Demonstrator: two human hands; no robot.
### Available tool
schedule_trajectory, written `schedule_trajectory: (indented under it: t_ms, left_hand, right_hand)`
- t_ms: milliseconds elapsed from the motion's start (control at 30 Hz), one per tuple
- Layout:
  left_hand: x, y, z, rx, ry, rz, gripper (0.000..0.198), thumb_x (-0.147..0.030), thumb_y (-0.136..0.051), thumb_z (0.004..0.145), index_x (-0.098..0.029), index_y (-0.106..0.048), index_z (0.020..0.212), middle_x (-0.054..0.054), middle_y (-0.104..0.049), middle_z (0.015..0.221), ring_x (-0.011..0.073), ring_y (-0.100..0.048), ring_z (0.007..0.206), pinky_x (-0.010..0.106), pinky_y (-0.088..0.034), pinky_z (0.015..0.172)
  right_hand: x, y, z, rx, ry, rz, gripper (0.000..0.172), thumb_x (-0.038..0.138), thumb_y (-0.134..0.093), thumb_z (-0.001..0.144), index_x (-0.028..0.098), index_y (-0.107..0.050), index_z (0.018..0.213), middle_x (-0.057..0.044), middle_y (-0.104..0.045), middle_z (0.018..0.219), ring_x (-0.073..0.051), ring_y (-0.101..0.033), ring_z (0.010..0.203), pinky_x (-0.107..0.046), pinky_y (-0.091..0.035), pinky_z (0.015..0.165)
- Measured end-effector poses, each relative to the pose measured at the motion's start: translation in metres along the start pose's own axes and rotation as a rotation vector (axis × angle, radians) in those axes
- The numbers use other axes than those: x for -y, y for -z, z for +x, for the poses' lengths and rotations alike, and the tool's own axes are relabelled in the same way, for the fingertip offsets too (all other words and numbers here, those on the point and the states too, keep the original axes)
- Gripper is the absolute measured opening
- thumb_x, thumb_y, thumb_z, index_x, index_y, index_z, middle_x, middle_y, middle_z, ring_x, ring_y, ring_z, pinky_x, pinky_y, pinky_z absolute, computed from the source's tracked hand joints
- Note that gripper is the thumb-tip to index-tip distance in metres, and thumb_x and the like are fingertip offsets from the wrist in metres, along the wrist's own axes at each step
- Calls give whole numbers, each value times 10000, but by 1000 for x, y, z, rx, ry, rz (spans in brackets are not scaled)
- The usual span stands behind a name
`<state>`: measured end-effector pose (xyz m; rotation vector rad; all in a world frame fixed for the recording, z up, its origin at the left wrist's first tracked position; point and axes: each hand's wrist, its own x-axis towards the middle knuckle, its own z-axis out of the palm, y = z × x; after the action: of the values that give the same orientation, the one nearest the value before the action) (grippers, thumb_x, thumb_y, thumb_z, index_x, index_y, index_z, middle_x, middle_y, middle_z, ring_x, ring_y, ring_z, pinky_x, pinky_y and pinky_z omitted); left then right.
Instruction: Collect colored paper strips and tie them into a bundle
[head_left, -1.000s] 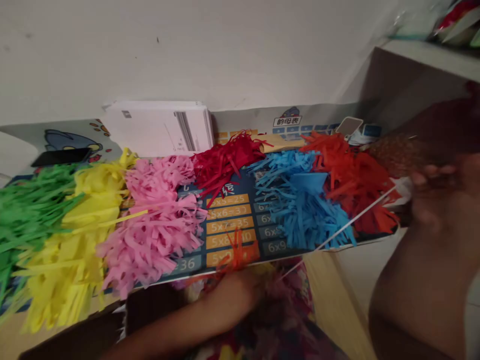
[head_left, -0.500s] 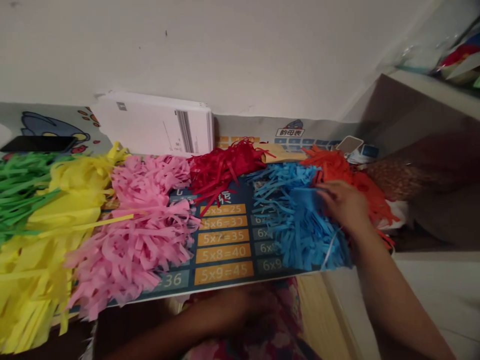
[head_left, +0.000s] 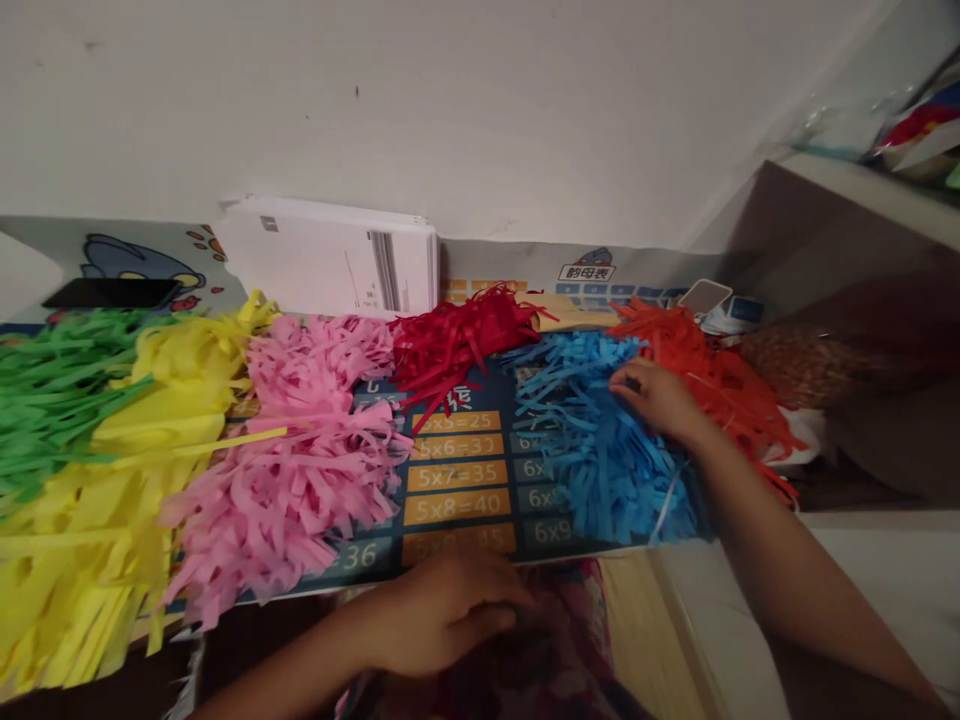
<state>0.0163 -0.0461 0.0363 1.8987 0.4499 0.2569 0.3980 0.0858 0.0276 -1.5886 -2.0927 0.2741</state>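
Note:
My right hand (head_left: 656, 398) is over the upper part of a pile of blue paper fringe (head_left: 607, 470), its thumb and fingertips drawn together in a pinch at the strips. What lies between the fingertips is mostly hidden. Above my lap, at the table's near edge, my left hand (head_left: 450, 610) hovers with loosely stretched fingers and holds nothing. Orange paper fringe (head_left: 720, 385) lies just right of and behind my right hand. A red paper fringe bundle (head_left: 469, 340) sits left of the blue pile, toward the back.
Pink (head_left: 292, 480), yellow (head_left: 82, 540) and green (head_left: 67, 390) fringe piles cover the left side of the printed table mat (head_left: 456, 477). A white box (head_left: 330, 255) leans on the wall behind, with a dark phone (head_left: 112, 292) to its left. A shelf (head_left: 877, 220) borders the right.
My left hand has come up from my lap to the table edge. The flat blue piece under my right fingers no longer shows separately. The view has shifted slightly.

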Motion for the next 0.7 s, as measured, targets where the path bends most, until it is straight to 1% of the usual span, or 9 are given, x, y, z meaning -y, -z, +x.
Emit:
schedule_trajectory:
  t_ms: [100,200,267,300,367,467,567,633,700]
  left_hand:
    - [1,-4,1,-28,24,55,262,-230,-455,986,-221,-673,1132,66,-720,1046,193,-660,983,294,-474,858]
    - [1,-3,-1,-47,24,67,251,-221,-473,980,-223,-679,1123,51,-720,1029,179,-657,966,273,-472,836]
    - [-1,3,1,-75,17,80,236,-235,-492,975,-225,-686,1110,45,-724,1011,172,-662,945,262,-478,818]
    - [-4,8,4,-106,2,91,229,-250,-501,974,-224,-688,1103,45,-728,1013,170,-666,942,261,-483,819]
    - [-11,23,16,-211,-45,146,222,-280,-507,976,-221,-693,1082,43,-738,1021,169,-673,947,267,-490,836]
    - [-26,51,50,-395,-122,347,218,-290,-505,972,-217,-707,1011,37,-750,994,178,-676,945,289,-494,857]
    - [-43,77,100,-548,-192,555,189,-265,-534,949,-215,-716,950,35,-748,975,197,-663,979,317,-488,903]
    - [-50,87,136,-621,-199,621,164,-241,-561,931,-211,-722,937,33,-745,959,204,-661,972,327,-491,908]
    - [-50,88,171,-689,-191,644,158,-241,-605,904,-198,-720,1003,51,-733,1016,219,-652,1013,346,-487,943]
  right_hand:
    - [-5,13,0,-55,2,52,218,400,-607,806,228,-690,702,-50,-662,771,-209,-619,728,-347,-485,696]
    - [-12,33,0,-168,-7,95,234,447,-654,793,233,-706,713,-53,-680,780,-222,-637,749,-376,-509,728]
    - [-14,46,2,-269,-12,117,233,460,-667,797,238,-707,739,-54,-688,799,-230,-642,777,-394,-518,750]
    - [-14,52,4,-310,-10,126,232,465,-673,797,241,-706,749,-50,-689,803,-230,-642,787,-400,-521,762]
    - [-12,62,7,-360,10,143,238,482,-688,789,248,-707,756,-38,-691,809,-225,-644,801,-406,-524,790]
    - [-2,71,8,-376,51,156,225,481,-713,777,259,-711,746,-23,-698,825,-219,-651,813,-400,-530,806]
    - [10,76,3,-369,82,168,163,430,-709,798,274,-713,752,-23,-706,840,-219,-653,810,-380,-536,765]
    - [17,77,-1,-367,101,178,143,402,-707,801,269,-711,748,-24,-706,819,-216,-651,794,-372,-534,753]
    - [21,77,-4,-369,106,188,143,388,-703,801,255,-709,749,-23,-704,805,-209,-650,787,-366,-530,764]
